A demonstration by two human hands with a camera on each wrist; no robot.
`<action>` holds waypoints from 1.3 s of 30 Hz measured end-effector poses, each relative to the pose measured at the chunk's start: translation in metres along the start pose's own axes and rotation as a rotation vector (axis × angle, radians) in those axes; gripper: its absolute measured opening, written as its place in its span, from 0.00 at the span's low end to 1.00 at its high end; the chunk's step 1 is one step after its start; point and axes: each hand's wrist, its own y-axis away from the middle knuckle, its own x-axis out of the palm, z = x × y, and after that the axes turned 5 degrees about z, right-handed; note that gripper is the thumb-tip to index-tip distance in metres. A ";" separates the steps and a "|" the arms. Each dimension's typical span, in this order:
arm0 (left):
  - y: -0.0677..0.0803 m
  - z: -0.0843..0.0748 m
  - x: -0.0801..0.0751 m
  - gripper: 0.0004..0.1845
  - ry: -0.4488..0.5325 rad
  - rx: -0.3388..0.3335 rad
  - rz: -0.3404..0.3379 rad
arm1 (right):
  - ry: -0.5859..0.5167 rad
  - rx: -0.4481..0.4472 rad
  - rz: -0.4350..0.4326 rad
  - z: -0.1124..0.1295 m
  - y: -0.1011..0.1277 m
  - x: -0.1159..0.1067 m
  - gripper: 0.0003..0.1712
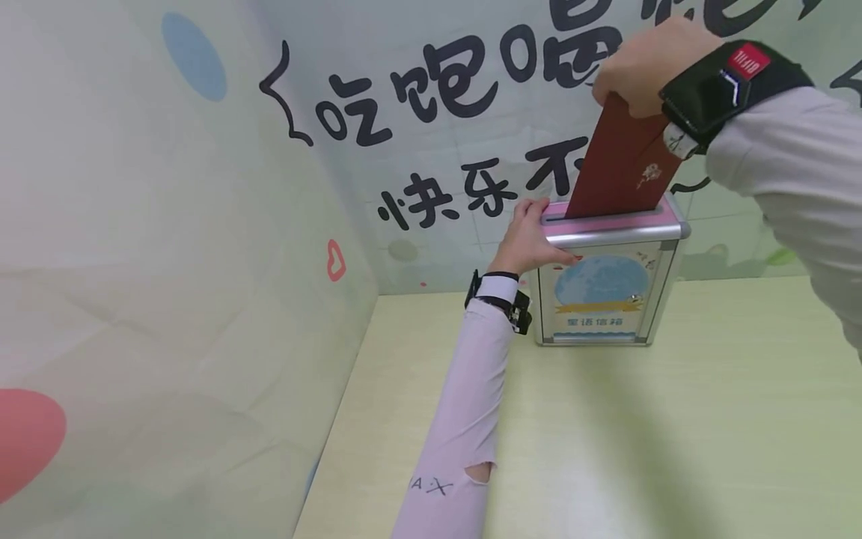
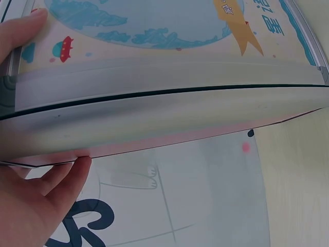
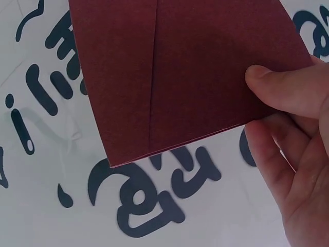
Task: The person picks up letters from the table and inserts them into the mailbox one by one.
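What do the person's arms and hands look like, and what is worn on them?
Both hands are bare. The left arm wears a pale lilac sleeve with a small tear and dark letters near the elbow, a white cuff, and a black wrist strap carrying a small device. The right arm wears a light grey sleeve and a wide black wristband with a red label.

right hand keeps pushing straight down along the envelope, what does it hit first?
Probably the box top: the right hand pinches the envelope above the slot, which already holds its lower end. Depth is hard to judge.

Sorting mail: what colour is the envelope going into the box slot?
Dark red paper envelope, clearest in right wrist view.
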 end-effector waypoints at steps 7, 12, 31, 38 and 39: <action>-0.002 0.000 0.001 0.59 0.019 0.009 -0.016 | 0.028 -0.062 -0.024 0.017 -0.004 0.001 0.22; -0.002 -0.001 0.005 0.59 0.036 0.003 -0.012 | 0.036 -0.082 0.048 0.024 -0.007 0.010 0.20; -0.001 -0.005 0.009 0.57 0.049 0.010 -0.027 | 0.008 -0.207 0.027 0.042 -0.007 0.053 0.17; 0.000 -0.008 0.008 0.57 0.057 -0.005 -0.021 | -0.002 -0.178 0.130 0.046 -0.013 0.069 0.17; 0.000 -0.008 0.008 0.58 0.052 -0.008 -0.020 | -0.011 -0.158 0.165 0.045 -0.015 0.071 0.20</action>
